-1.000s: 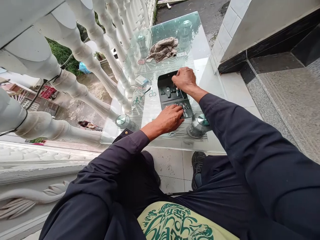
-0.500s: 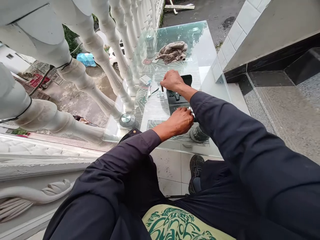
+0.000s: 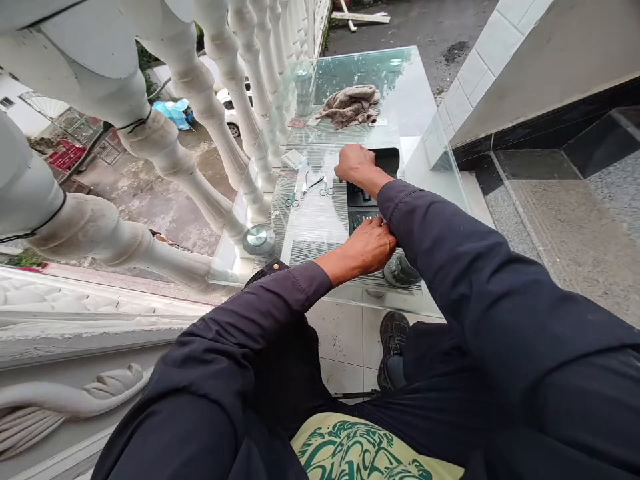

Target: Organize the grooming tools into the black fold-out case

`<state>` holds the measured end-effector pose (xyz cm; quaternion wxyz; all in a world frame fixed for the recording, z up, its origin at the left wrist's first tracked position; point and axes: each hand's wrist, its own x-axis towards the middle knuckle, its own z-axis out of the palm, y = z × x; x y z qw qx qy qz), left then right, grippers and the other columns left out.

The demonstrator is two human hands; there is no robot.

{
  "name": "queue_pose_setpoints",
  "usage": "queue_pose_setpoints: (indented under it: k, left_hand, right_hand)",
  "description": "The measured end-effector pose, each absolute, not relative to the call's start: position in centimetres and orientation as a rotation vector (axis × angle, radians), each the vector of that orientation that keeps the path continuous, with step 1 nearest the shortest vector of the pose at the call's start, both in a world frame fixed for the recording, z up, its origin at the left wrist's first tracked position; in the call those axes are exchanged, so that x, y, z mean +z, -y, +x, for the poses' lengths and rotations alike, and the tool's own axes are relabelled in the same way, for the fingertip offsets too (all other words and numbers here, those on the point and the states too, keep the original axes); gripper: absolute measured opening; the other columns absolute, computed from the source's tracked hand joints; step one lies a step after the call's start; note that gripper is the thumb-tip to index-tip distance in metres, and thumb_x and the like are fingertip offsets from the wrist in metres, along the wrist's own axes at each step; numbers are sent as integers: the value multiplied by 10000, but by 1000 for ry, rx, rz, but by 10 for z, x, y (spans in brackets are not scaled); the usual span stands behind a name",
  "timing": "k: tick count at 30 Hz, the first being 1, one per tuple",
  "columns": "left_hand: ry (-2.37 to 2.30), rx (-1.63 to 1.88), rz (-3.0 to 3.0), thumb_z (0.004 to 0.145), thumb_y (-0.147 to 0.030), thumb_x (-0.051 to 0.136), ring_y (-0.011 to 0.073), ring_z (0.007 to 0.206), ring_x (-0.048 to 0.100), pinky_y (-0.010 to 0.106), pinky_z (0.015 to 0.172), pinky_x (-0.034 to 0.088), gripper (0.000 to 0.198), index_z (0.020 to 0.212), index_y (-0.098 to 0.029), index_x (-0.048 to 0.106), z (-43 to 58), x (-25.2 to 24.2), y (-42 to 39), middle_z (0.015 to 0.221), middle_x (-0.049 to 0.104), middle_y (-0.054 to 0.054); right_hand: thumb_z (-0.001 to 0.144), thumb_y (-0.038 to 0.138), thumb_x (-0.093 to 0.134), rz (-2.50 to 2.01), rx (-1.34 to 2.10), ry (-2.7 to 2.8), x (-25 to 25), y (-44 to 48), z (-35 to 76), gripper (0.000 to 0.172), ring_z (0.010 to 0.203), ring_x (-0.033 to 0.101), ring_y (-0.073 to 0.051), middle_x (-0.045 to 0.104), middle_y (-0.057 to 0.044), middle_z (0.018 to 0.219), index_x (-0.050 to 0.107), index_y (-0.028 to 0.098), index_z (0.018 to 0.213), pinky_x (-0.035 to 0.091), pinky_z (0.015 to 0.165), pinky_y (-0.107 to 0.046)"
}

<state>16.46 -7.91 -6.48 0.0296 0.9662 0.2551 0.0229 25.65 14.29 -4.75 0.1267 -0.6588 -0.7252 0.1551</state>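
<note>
An open black tool case [image 3: 387, 159] lies on the glass table, small metal tools in its slots and part of it under my arms. My left hand [image 3: 373, 245] is closed at the case's near end, fingers curled over its edge. Above the case's left side is my right hand [image 3: 356, 163], its fingers pinched together; what they hold, if anything, is hidden. Left of the case lie small scissors [image 3: 293, 202], a tool with dark curved handles [image 3: 314, 183] and another tool with finger loops [image 3: 326, 191].
A crumpled brown towel [image 3: 350, 107] and a small white card [image 3: 293, 159] lie on the glass table [image 3: 325, 73]. White balusters [image 3: 200, 100] line the left side. Stone steps [image 3: 555, 213] rise at the right. A round metal table fitting [image 3: 259, 238] is at the near left.
My right hand has drawn rightward over the case; the small dark piece seen at its fingers earlier is now hidden. My left hand stays at the near end. The view has shifted slightly.
</note>
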Motion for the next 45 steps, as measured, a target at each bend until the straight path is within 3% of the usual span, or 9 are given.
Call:
queue_pose_setpoints:
  k: [5,11,17,20,24,29,37,42,45]
  left_hand:
    - [-803,67,3003,1291,-171,567,423,1373,799,542,1151,620,379,1399,-68,915,164,-63,79,1466,887,283]
    - [-808,42,2987,1272,-120,501,418,1336,772,545,1148,602,403,1364,-66,890,170,-66,78,1460,869,286]
    - [-844,32,2988,1262,-113,527,429,1358,779,550,1142,628,377,1344,-74,893,173,-65,78,1457,873,282]
    - [-855,50,2981,1240,-106,555,438,1319,779,567,1109,637,353,1308,-95,901,174,-65,78,1413,881,285]
    - [-877,38,2989,1242,-95,527,438,1295,778,571,1084,636,383,1313,-79,903,178,-66,79,1390,881,290]
    - [-900,-40,2992,1244,-67,529,437,1347,791,551,1104,636,395,1360,-34,905,182,-62,81,1423,880,296]
    - [-928,-104,2977,1273,-71,505,416,1378,788,523,1119,617,410,1404,-38,892,182,-50,87,1469,871,285]
    - [-930,-129,2971,1293,-99,463,423,1406,773,518,1115,592,442,1408,-25,883,182,-51,89,1500,856,293]
    - [-925,-128,2960,1291,-96,461,424,1429,767,522,1152,586,446,1422,-12,879,182,-50,90,1522,847,296]
  right_hand:
    - [1192,355,799,-1908,207,1974,-3,-103,292,304,1328,850,-510,890,-285,1187,939,100,1279,682,1205,-588]
    - [1081,264,951,-2125,491,1837,21,-54,376,119,922,867,-364,793,-117,779,943,153,1038,742,954,-488]
    - [999,172,977,-2227,527,1897,-7,-40,381,109,936,889,-354,778,-91,723,915,173,909,730,933,-451]
    - [987,156,947,-2188,474,1909,-15,-45,374,15,1020,905,-377,824,-117,801,948,164,1000,729,988,-460]
    - [1004,210,958,-2259,421,1876,-20,-56,375,139,1093,901,-423,832,-153,820,956,144,1126,724,1048,-521]
    - [1063,385,1021,-2408,514,1926,-18,-61,377,240,897,882,-379,740,-102,655,936,175,984,729,1033,-508]
    - [1112,293,971,-2387,630,1926,-16,-49,372,218,719,823,-316,761,-129,643,940,78,1105,700,791,-393]
    - [1091,204,954,-2369,485,1853,-15,-50,369,153,850,887,-365,736,-128,636,940,57,1130,706,859,-379]
    - [1105,277,966,-2405,512,1826,-17,-55,370,203,832,877,-363,741,-129,646,932,77,1100,722,892,-406]
